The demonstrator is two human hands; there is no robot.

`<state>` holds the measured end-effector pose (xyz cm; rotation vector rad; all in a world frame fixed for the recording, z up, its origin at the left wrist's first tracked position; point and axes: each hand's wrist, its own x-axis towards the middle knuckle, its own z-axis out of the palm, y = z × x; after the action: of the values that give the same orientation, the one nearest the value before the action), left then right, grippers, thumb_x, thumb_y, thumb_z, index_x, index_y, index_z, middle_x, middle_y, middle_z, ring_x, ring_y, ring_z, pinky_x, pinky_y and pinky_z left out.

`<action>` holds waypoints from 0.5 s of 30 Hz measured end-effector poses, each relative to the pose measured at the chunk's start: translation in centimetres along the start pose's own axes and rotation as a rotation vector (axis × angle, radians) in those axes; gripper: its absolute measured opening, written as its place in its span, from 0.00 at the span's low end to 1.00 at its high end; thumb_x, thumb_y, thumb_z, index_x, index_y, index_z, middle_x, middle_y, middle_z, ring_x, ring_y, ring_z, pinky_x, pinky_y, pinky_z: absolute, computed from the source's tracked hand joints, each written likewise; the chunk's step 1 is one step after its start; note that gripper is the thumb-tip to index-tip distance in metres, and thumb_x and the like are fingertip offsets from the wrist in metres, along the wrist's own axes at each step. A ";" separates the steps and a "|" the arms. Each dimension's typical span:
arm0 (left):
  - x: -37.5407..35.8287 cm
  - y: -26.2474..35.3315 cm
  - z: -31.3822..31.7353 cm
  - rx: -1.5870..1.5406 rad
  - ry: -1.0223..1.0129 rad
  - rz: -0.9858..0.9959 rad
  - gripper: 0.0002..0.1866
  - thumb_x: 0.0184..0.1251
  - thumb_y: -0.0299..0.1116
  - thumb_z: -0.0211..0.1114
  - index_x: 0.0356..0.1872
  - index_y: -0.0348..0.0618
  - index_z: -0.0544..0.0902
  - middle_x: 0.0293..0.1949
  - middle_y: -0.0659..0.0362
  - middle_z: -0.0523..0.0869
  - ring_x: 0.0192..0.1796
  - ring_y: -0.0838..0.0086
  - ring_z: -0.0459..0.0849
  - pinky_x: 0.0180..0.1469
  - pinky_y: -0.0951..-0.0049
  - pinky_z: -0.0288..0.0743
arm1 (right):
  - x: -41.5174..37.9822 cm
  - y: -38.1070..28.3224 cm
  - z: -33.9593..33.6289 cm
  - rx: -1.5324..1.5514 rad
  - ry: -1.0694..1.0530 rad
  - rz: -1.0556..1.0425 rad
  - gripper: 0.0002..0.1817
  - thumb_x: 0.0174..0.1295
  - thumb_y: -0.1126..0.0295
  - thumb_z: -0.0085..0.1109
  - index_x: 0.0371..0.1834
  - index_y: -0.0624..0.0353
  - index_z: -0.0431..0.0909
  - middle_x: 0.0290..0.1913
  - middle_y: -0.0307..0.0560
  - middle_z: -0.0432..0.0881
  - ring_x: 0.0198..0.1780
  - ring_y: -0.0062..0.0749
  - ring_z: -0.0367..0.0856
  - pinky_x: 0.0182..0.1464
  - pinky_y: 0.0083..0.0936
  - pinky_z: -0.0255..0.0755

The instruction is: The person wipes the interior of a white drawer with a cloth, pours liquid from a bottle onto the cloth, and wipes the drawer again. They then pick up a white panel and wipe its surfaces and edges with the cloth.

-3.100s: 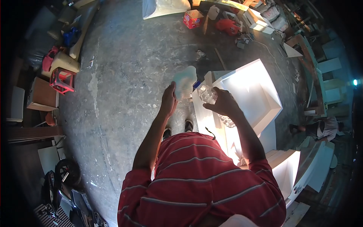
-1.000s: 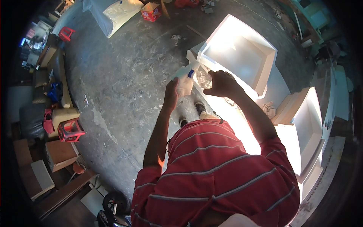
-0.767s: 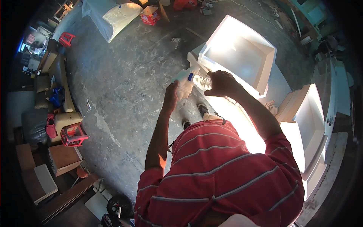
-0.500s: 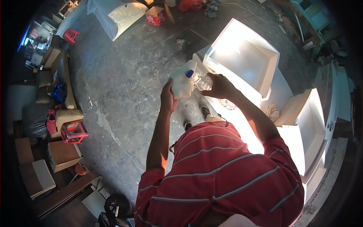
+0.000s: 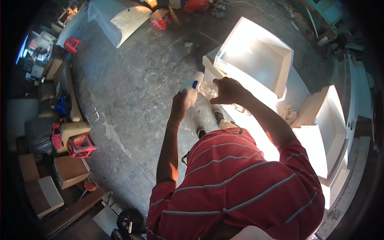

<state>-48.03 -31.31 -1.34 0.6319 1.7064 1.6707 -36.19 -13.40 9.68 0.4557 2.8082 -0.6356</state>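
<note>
My right hand [image 5: 230, 91] is wrapped around a clear plastic bottle [image 5: 208, 90] with a blue cap. The bottle lies tilted on its side, its capped end pointing left. My left hand [image 5: 179, 105] grips a pale cloth [image 5: 192, 95], folded or bunched, between thumb and fingers. The blue cap overlaps the cloth's right side in this view. Both hands are held out in front of my body, above the concrete floor [image 5: 140, 88].
A white open box [image 5: 285, 66] stands on a brightly lit white surface to the right. Nearby lie a crumpled beige cloth [image 5: 288, 113] and more white box pieces [image 5: 314, 146]. Red stools [image 5: 81, 145], wooden boxes [image 5: 72, 171] and a wheel [image 5: 131, 221] line the left side.
The cloth has turned and looks narrower than before. My right hand and the bottle have shifted slightly left, and the bottle lies more level.
</note>
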 end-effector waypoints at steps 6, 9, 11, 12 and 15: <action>-0.3 0.0 0.4 -0.065 0.011 -0.007 0.29 0.72 0.53 0.47 0.52 0.30 0.74 0.44 0.52 0.81 0.45 0.69 0.79 0.49 0.69 0.72 | 0.2 1.1 2.0 0.013 -0.001 -0.008 0.39 0.40 0.51 0.69 0.53 0.67 0.73 0.40 0.58 0.83 0.47 0.49 0.81 0.52 0.40 0.73; 0.1 -0.3 0.5 -0.151 0.035 -0.057 0.29 0.72 0.51 0.49 0.55 0.31 0.72 0.47 0.51 0.79 0.48 0.67 0.80 0.53 0.67 0.72 | 0.0 2.2 3.8 0.136 0.096 -0.008 0.40 0.41 0.50 0.69 0.55 0.66 0.72 0.46 0.60 0.81 0.51 0.51 0.78 0.55 0.42 0.71; 0.6 -0.1 1.1 -0.479 0.059 -0.121 0.25 0.72 0.46 0.50 0.58 0.34 0.70 0.52 0.53 0.78 0.54 0.69 0.77 0.59 0.68 0.68 | -0.3 3.1 5.6 0.177 0.235 -0.025 0.39 0.39 0.51 0.68 0.53 0.66 0.72 0.36 0.60 0.83 0.44 0.52 0.81 0.50 0.42 0.73; 0.9 0.1 1.6 -0.471 0.039 -0.126 0.25 0.72 0.46 0.50 0.58 0.34 0.70 0.52 0.53 0.78 0.54 0.69 0.77 0.59 0.68 0.68 | -0.6 3.4 6.1 0.238 0.326 -0.035 0.39 0.40 0.50 0.69 0.54 0.66 0.72 0.38 0.60 0.82 0.45 0.53 0.81 0.51 0.42 0.73; 2.2 1.8 3.6 -0.662 0.006 -0.196 0.24 0.72 0.46 0.49 0.58 0.37 0.70 0.53 0.55 0.78 0.56 0.68 0.78 0.59 0.66 0.71 | -1.6 4.7 6.2 0.356 0.427 -0.021 0.41 0.43 0.49 0.69 0.56 0.66 0.71 0.44 0.62 0.81 0.48 0.55 0.80 0.53 0.43 0.73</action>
<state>-47.02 -27.18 0.33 0.1378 1.0657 1.9345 -32.16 -12.53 2.84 0.7003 3.0985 -1.1768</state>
